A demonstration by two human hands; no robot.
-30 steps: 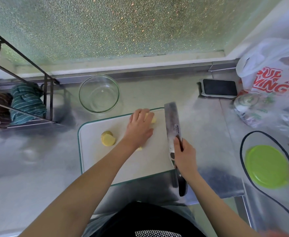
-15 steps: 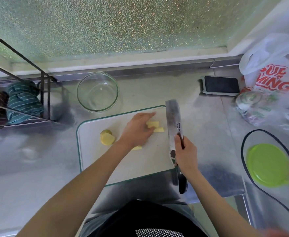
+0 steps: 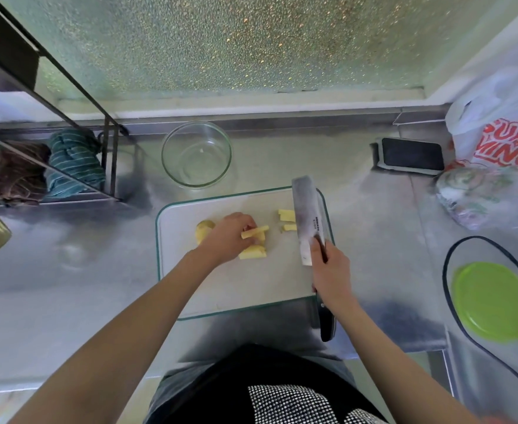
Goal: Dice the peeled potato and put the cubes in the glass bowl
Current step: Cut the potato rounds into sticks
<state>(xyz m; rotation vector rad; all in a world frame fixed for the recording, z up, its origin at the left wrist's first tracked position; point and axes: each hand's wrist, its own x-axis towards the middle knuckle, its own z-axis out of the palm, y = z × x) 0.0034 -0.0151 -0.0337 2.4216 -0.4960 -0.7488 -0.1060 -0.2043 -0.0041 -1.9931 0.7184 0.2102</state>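
Observation:
On the white cutting board (image 3: 221,289) lie yellow potato pieces. My left hand (image 3: 230,237) pinches a potato strip (image 3: 255,231) above a stack of slices (image 3: 253,252). A potato end chunk (image 3: 203,228) sits just left of that hand. Several cut strips (image 3: 287,220) lie beside the cleaver blade (image 3: 306,215). My right hand (image 3: 331,272) grips the cleaver at the base of the blade, its black handle running back under my wrist. The glass bowl (image 3: 196,154) stands empty beyond the board's far left corner.
A wire rack (image 3: 68,166) with folded cloths stands at the left. A phone (image 3: 410,156) lies at the far right, near plastic bags (image 3: 496,142). A green lid (image 3: 493,304) sits in a container at the right. A steel counter (image 3: 68,286) surrounds the board.
My left hand drew back from the strips near the blade to the middle of the board and took hold of a potato strip by the slices. The cleaver stayed nearly still.

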